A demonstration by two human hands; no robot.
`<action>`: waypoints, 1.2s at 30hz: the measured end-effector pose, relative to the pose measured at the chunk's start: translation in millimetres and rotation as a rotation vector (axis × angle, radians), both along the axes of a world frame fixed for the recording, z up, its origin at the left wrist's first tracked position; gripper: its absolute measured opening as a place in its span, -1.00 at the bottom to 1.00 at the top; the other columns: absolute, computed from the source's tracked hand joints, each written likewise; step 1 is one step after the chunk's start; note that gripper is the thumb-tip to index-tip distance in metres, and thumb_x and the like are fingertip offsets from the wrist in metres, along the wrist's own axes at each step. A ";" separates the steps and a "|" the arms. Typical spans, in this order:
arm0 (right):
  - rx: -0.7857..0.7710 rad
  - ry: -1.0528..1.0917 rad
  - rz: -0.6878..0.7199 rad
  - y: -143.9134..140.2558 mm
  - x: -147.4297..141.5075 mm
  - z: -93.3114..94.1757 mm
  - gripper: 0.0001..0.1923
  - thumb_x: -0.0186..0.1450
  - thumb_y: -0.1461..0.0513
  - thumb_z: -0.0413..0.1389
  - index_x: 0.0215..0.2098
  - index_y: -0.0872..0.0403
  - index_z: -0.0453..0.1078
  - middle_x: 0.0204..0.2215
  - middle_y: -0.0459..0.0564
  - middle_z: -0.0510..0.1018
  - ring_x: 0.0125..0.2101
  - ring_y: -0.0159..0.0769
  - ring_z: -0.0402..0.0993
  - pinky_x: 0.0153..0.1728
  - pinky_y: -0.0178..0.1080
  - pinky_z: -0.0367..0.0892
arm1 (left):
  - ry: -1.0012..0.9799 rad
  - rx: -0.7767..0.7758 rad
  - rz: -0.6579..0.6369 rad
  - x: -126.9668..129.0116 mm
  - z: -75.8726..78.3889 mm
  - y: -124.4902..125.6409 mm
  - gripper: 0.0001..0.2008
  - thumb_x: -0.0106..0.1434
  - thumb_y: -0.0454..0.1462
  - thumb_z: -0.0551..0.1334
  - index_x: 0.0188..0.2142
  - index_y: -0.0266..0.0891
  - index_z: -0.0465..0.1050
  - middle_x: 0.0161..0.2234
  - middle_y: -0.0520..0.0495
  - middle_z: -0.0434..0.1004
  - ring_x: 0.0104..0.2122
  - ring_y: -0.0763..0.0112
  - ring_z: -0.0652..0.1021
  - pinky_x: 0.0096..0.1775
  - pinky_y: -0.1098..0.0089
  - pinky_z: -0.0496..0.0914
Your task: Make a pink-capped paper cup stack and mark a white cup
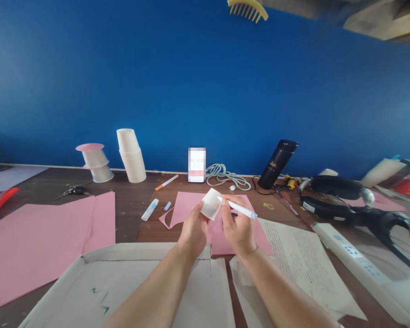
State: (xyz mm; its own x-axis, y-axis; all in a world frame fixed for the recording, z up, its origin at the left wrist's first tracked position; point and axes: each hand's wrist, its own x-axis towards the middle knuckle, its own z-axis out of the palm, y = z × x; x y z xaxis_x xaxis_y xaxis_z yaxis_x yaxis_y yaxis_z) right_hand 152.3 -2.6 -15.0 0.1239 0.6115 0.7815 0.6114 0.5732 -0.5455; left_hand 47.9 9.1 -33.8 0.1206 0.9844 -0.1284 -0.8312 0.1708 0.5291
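**Above a cluttered table (130, 223), a white paper piece (210, 205) is facing a pen (241, 209)**

Nearest the person, a white panel (130, 273) is lying under the forearms; beyond it, a pink sheet (187, 207) is spreading beneath the hands. The left hand (195, 228) is pinching the white paper piece, possibly a cup, between thumb and fingers above that sheet. The right hand (238, 223) is holding the pen, fingers closed around its barrel. The tip is pointing at the piece's right side; whether it is touching, I cannot tell. With only the left hand seemingly supporting the piece, hard pressing could be denting or twisting it, and a slip could be inking the left fingers. Left of the sheet, a small blue cap (167, 206) is lying loose; a knock could be sending it rolling.
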 end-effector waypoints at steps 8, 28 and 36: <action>-0.003 -0.013 -0.001 0.3 0.0 -1.9 -0.85 0.28 0.27 0.03 -0.20 0.07 0.39 -0.30 0.02 0.51 -0.30 -0.28 0.44 -0.27 -0.21 0.38 | -0.006 0.005 -0.004 -0.5 2.8 -1.0 -0.72 0.23 -0.28 0.13 -0.11 -0.36 0.45 -0.15 -0.19 0.56 -0.02 0.20 0.47 0.05 0.30 0.26; -0.001 -0.031 -0.003 0.0 -3.1 -5.5 -0.87 0.27 0.28 0.04 -0.22 0.06 0.38 -0.33 0.02 0.52 -0.30 -0.26 0.44 -0.27 -0.19 0.38 | -0.005 0.001 -0.001 -0.6 1.7 -1.6 -0.73 0.22 -0.30 0.13 -0.12 -0.35 0.45 -0.19 -0.17 0.58 -0.04 0.22 0.48 0.04 0.31 0.29; 0.036 0.067 0.015 -3.0 -0.6 -0.1 -0.83 0.30 0.26 0.01 -0.16 0.06 0.37 -0.27 0.04 0.49 -0.22 -0.23 0.43 -0.17 -0.13 0.37 | -0.019 -0.027 0.006 -0.8 3.5 -1.4 -0.72 0.21 -0.26 0.15 -0.10 -0.29 0.43 -0.12 -0.16 0.54 -0.02 0.25 0.47 0.03 0.33 0.30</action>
State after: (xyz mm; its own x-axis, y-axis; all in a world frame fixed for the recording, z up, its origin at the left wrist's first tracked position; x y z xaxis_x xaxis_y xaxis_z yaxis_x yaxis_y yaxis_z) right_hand 151.7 -5.6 -15.1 0.1678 0.5852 0.7934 0.5653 0.6022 -0.5637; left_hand 47.0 7.6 -30.4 0.1174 0.9813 -0.1528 -0.8422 0.1799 0.5082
